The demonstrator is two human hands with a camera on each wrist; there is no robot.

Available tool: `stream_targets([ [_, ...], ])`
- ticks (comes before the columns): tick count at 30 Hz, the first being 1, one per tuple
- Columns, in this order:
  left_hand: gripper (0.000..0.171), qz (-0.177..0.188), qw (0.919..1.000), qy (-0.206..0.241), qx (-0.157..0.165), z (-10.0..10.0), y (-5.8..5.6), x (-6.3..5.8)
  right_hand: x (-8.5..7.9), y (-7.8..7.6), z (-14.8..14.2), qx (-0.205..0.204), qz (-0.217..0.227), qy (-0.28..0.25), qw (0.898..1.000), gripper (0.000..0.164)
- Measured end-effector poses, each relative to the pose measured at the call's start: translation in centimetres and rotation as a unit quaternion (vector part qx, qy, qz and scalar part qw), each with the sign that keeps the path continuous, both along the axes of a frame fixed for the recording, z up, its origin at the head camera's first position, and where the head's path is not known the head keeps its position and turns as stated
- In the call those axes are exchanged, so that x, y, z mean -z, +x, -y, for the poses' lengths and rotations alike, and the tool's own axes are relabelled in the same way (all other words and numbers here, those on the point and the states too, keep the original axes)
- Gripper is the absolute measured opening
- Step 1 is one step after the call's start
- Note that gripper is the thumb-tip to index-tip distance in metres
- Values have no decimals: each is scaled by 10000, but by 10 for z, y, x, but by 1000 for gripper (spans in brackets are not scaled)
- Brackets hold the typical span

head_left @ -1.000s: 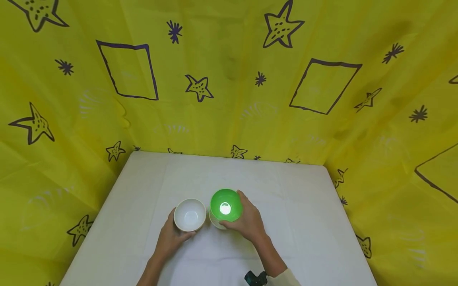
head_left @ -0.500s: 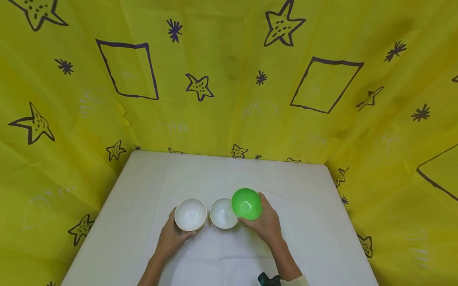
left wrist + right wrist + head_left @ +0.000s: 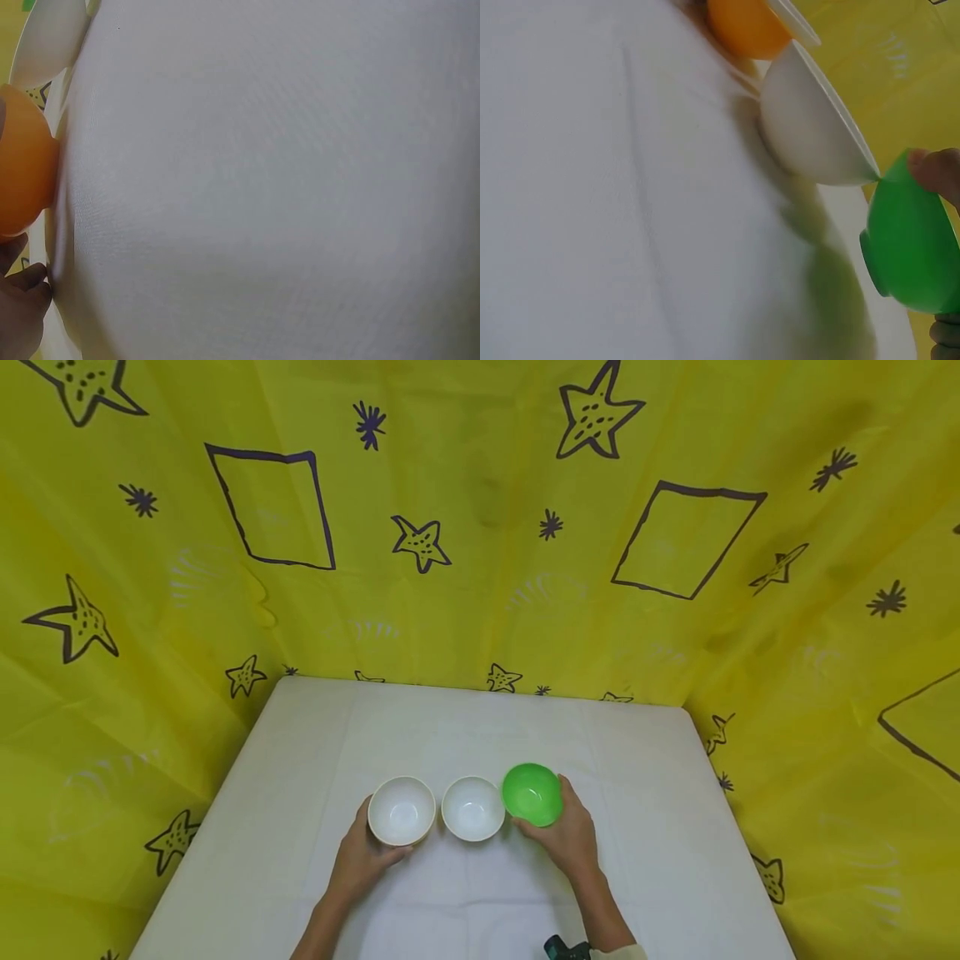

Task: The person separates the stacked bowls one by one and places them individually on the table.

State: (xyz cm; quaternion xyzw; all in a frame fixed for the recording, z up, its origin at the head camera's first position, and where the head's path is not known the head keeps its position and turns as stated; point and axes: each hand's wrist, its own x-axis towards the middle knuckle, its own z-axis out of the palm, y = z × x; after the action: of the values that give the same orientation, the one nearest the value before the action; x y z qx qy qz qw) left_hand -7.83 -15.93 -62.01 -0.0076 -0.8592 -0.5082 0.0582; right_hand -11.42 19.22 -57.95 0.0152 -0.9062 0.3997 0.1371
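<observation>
On the left of the head view, my left hand (image 3: 362, 858) grips the side of a bowl (image 3: 401, 812) that is white inside. The left wrist view shows its orange outside (image 3: 28, 165). A white bowl (image 3: 472, 810) stands upright in the middle. To its right, my right hand (image 3: 566, 835) holds a green bowl (image 3: 532, 795) by the rim and underside. The right wrist view shows this green bowl (image 3: 911, 240) tilted and lifted off the cloth, its rim at or against the rim of the white bowl (image 3: 814, 120).
A white cloth (image 3: 465, 727) covers the table. Yellow sheets (image 3: 450, 610) with drawn stars and frames enclose its back and sides. A dark device (image 3: 564, 948) sits by the right wrist.
My right hand has carried the green bowl rightward from over the white bowl to a place beside it, uncovering the white bowl. The left hand and its bowl have stayed put.
</observation>
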Motion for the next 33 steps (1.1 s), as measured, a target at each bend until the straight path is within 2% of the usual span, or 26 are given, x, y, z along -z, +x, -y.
stream_targets([
  [8,113,-151,9999,-47,-49,-1,0,-2,12,1,-4,115,88,151,9998,95],
  [14,113,-128,9999,-66,-22,0,0,-1,21,6,-8,147,153,220,9995,93],
  [22,113,-150,9999,-66,25,-1,0,0,24,10,-11,194,190,228,9994,99],
  [25,113,-126,9999,-64,14,0,-1,0,22,11,-11,191,363,249,9988,107],
  [30,114,-54,10000,-38,24,0,-1,1,16,10,-11,197,815,349,9959,130],
  [33,114,-55,10000,-22,26,0,0,0,8,7,-7,192,802,306,9961,136],
])
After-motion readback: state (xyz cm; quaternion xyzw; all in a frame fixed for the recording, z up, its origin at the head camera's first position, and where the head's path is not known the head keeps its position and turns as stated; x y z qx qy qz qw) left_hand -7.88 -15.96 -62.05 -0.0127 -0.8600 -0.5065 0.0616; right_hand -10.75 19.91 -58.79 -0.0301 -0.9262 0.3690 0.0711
